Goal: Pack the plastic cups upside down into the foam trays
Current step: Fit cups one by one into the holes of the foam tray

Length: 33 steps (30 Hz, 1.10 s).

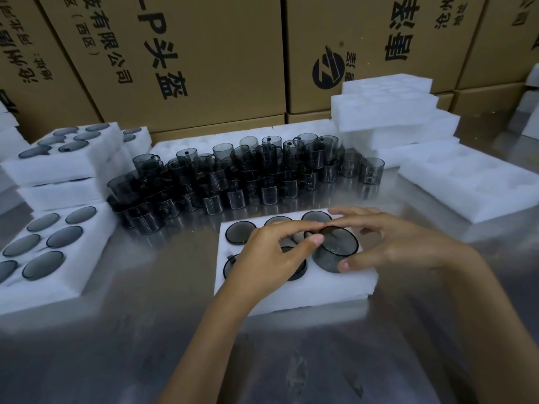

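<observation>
two bare forearms, left hand (271, 255), right hand (402, 243), short unpainted nails, sleeves out of view

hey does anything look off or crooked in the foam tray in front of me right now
One thing: the cup at the near right corner of the foam tray sits tilted and stands proud of the foam, while the cups in the back row lie flush. The right hand holds it and the left hand touches it.

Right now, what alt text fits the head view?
Two bare hands seat a smoky grey plastic cup upside down into a white foam tray on a metal table: the right hand grips it, the left hand touches its rim. Loose grey cups and cardboard boxes stand behind.
</observation>
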{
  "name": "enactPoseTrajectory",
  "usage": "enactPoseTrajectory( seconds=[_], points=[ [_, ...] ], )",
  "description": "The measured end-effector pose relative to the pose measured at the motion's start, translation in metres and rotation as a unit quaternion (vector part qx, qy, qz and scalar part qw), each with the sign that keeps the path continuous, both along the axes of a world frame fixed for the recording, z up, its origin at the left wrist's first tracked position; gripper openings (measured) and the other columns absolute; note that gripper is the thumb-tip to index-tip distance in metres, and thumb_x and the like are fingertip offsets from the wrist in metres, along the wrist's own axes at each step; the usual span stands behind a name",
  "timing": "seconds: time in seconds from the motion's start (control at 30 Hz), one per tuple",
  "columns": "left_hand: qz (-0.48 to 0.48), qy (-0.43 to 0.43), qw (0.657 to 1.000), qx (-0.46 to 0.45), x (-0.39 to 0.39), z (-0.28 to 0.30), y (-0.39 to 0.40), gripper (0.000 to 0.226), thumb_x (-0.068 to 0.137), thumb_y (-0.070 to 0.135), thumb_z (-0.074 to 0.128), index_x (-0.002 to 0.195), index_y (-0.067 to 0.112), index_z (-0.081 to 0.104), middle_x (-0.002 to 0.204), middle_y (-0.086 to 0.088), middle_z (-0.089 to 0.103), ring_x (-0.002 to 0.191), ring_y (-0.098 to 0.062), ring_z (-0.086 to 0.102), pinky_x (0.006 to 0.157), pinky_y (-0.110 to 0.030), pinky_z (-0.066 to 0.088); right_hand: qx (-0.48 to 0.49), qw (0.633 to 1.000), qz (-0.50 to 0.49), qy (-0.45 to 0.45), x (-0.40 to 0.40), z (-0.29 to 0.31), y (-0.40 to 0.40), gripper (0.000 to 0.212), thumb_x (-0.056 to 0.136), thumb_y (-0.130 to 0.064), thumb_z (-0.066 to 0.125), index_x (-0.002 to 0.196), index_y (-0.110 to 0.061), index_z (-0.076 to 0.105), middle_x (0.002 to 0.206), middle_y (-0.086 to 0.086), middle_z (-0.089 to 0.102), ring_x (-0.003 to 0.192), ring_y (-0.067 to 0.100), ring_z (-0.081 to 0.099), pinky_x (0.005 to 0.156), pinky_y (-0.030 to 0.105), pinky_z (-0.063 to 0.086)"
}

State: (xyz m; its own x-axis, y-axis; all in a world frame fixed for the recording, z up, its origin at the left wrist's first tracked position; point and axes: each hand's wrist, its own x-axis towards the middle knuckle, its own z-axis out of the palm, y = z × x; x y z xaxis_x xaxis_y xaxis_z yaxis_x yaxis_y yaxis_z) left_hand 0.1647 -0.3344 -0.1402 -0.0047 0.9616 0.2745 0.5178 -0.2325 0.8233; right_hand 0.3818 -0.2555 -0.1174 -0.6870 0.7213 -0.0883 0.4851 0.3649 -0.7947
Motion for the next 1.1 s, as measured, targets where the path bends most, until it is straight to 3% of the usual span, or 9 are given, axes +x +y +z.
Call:
enactPoseTrajectory(
  seconds=[0.13,0.23,0.37,0.63,0.73,0.8,0.9,1.03,1.1],
  points=[
    [-0.003,-0.001,1.000,-0.003,0.000,0.002,-0.001,0.024,0.089,0.038,0.072,0.112,0.041,0.073,0.107,0.014,0.072,0.108,-0.002,0.062,0.099,-0.028,0.049,-0.036,0.998,0.030,0.051,0.007,-0.003,0.007,0.056,0.075,-0.066,0.074,0.129,-0.062,0.056,0.156,-0.037,0.026,0.142,-0.017,0.022,0.110,0.018,0.024],
    [-0.007,-0.011,1.000,-0.014,0.000,0.003,0.000,0.024,0.087,0.036,0.074,0.111,0.038,0.075,0.112,0.020,0.071,0.113,0.001,0.061,0.104,-0.031,0.048,-0.030,0.996,-0.044,0.074,0.000,-0.014,0.015,0.056,0.081,-0.065,0.057,0.137,-0.058,0.049,0.155,-0.032,0.032,0.142,-0.011,0.026,0.106,0.015,0.025],
    [-0.014,-0.018,0.999,-0.039,0.001,0.003,-0.001,0.022,0.089,0.030,0.074,0.108,0.040,0.073,0.116,0.029,0.067,0.114,0.009,0.059,0.108,-0.030,0.044,-0.056,0.994,-0.057,0.080,-0.010,-0.030,0.021,0.056,0.090,-0.050,0.058,0.145,-0.047,0.044,0.158,-0.022,0.032,0.145,-0.003,0.027,0.115,0.021,0.024],
    [-0.037,-0.020,0.996,-0.078,0.006,0.000,-0.001,0.015,0.096,0.025,0.062,0.104,0.038,0.059,0.129,0.027,0.062,0.120,0.010,0.053,0.102,-0.029,0.044,-0.088,0.987,-0.063,0.120,-0.011,-0.036,0.022,0.070,0.072,-0.068,0.062,0.139,-0.050,0.052,0.159,-0.025,0.029,0.144,-0.005,0.027,0.119,0.026,0.023],
    [-0.041,0.002,0.996,-0.083,0.009,0.000,-0.003,0.013,0.098,0.029,0.055,0.107,0.039,0.053,0.133,0.033,0.056,0.102,-0.004,0.062,0.095,-0.039,0.049,-0.127,0.976,-0.065,0.164,-0.010,-0.039,0.019,0.067,0.072,-0.062,0.068,0.136,-0.048,0.057,0.158,-0.025,0.031,0.145,-0.005,0.028,0.115,0.023,0.028],
    [-0.046,0.026,0.996,-0.078,0.012,0.001,-0.005,0.014,0.099,0.031,0.050,0.106,0.043,0.047,0.137,0.037,0.050,0.087,-0.013,0.064,0.076,-0.036,0.049,-0.151,0.968,-0.063,0.190,-0.011,-0.040,0.017,0.067,0.071,-0.056,0.073,0.135,-0.045,0.059,0.158,-0.023,0.034,0.145,-0.003,0.030,0.109,0.018,0.032],
    [-0.047,0.079,0.994,-0.067,0.016,-0.002,-0.006,0.020,0.099,0.028,0.042,0.106,0.047,0.038,0.144,0.032,0.046,0.060,0.003,0.053,0.061,-0.025,0.036,-0.206,0.948,-0.067,0.234,-0.013,-0.043,0.016,0.069,0.068,-0.043,0.080,0.135,-0.037,0.062,0.158,-0.011,0.040,0.146,0.012,0.036,0.121,0.041,0.029],
    [-0.048,0.121,0.990,-0.058,0.018,-0.005,-0.004,0.027,0.101,0.024,0.037,0.120,0.042,0.031,0.144,0.024,0.044,0.073,0.010,0.052,0.065,-0.017,0.035,-0.203,0.950,-0.073,0.227,-0.014,-0.043,0.018,0.074,0.066,-0.041,0.088,0.135,-0.036,0.061,0.157,-0.007,0.041,0.145,0.017,0.039,0.122,0.046,0.027],
    [-0.048,0.118,0.990,-0.064,0.016,-0.005,-0.002,0.034,0.103,0.023,0.037,0.128,0.044,0.027,0.149,0.022,0.039,0.105,0.012,0.050,0.082,-0.017,0.039,-0.197,0.951,-0.082,0.224,-0.015,-0.043,0.019,0.072,0.066,-0.042,0.088,0.133,-0.038,0.063,0.155,-0.009,0.043,0.143,0.015,0.042,0.121,0.045,0.030]
  ],
)
